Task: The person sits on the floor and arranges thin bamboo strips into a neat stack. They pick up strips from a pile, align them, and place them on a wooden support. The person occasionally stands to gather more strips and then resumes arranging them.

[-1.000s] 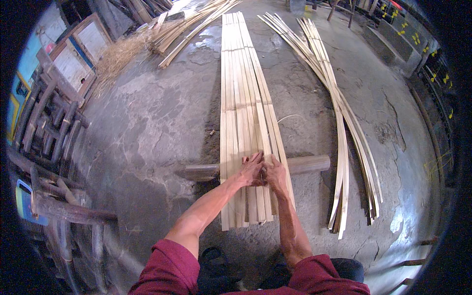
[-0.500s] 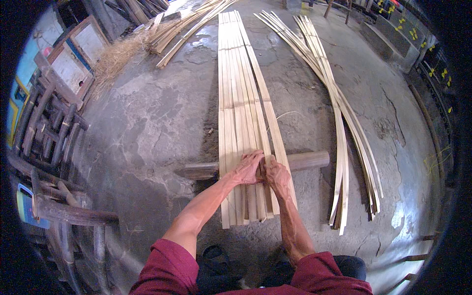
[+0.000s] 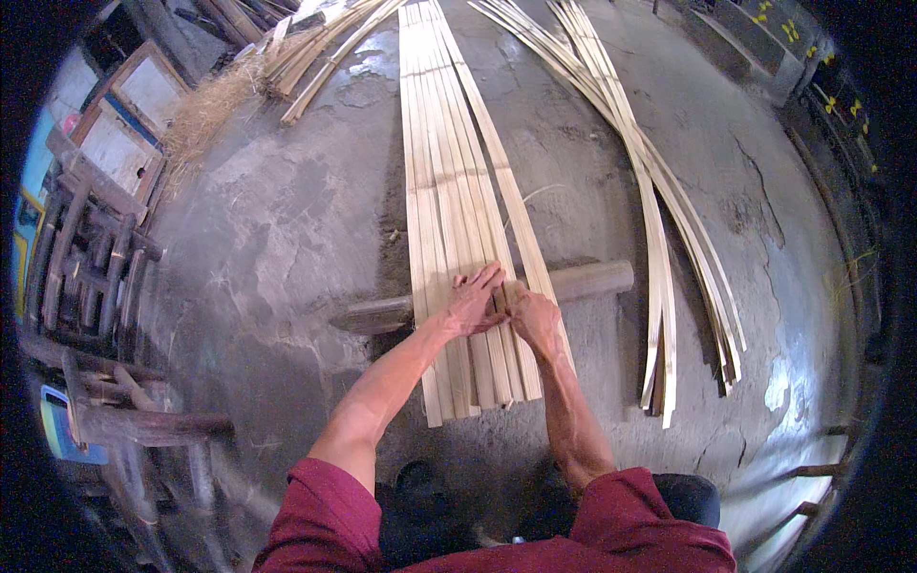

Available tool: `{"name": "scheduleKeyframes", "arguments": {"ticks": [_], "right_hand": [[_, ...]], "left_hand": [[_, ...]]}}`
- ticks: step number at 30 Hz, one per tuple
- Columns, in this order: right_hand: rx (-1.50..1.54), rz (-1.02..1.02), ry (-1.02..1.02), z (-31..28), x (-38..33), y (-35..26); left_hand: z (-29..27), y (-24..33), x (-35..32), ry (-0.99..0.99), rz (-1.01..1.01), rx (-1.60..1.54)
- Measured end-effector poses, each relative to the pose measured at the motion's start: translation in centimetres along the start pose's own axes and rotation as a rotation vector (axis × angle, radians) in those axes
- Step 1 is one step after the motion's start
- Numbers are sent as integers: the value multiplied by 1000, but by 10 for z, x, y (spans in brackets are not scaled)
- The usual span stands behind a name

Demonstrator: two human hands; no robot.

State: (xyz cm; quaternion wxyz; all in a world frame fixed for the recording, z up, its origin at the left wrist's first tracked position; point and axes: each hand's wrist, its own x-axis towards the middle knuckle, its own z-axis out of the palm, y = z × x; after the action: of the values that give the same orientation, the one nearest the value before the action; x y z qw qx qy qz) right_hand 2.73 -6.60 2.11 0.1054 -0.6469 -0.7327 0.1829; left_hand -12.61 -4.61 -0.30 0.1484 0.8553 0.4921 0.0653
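Note:
A row of long, pale bamboo strips (image 3: 449, 181) stretches away from me, their near ends resting across a round pole (image 3: 592, 279). My left hand (image 3: 473, 301) lies on top of the strips, fingers stretched forward and slightly apart, thumb toward the right. Just beside it, my right hand (image 3: 535, 317) is closed on one bamboo strip near the right side of the row, its fingers curled and partly hidden. Between the hands a darker strip edge shows. A single strip (image 3: 506, 191) fans out separately along the right.
Crossed bundles of bamboo strips (image 3: 650, 181) lie on the concrete floor (image 3: 277, 229) to the right. More strips (image 3: 330, 53) and a pile of fibrous shavings (image 3: 205, 115) are at the far left. A dark pole-built rack or bench (image 3: 158, 428) stands at the left.
The view has shifted, so the strips and pole sit higher in the picture. My left fingers are straighter and reach farther forward. The right hand stays curled beside them.

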Motion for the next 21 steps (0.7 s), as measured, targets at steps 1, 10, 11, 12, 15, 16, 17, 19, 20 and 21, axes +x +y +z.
{"name": "scheduleKeyframes", "arguments": {"ticks": [1, 10, 11, 12, 15, 16, 17, 19, 20, 21], "right_hand": [[36, 17, 7, -1, 0, 0], [52, 320, 234, -10, 4, 24], [197, 314, 194, -7, 2, 29], [343, 320, 139, -4, 0, 35], [621, 198, 34, 7, -3, 45], [692, 157, 1, 8, -3, 47], [726, 140, 16, 9, -4, 48], [797, 149, 16, 10, -3, 48], [745, 156, 24, 10, -3, 48], [692, 161, 32, 11, -3, 48]], "left_hand": [[-1, 0, 1, -24, -4, -22], [-12, 8, 2, -64, -53, -44], [-14, 10, 2, -72, -60, -74], [-15, 11, 2, -87, -68, -84], [-18, 17, 0, -56, -83, -93], [-18, 18, 0, -48, -87, -86], [-17, 20, -1, -42, -85, -59], [-16, 22, -2, -55, -91, -5], [-15, 23, -2, -64, -92, 6], [-14, 23, -2, -73, -93, 16]]}}
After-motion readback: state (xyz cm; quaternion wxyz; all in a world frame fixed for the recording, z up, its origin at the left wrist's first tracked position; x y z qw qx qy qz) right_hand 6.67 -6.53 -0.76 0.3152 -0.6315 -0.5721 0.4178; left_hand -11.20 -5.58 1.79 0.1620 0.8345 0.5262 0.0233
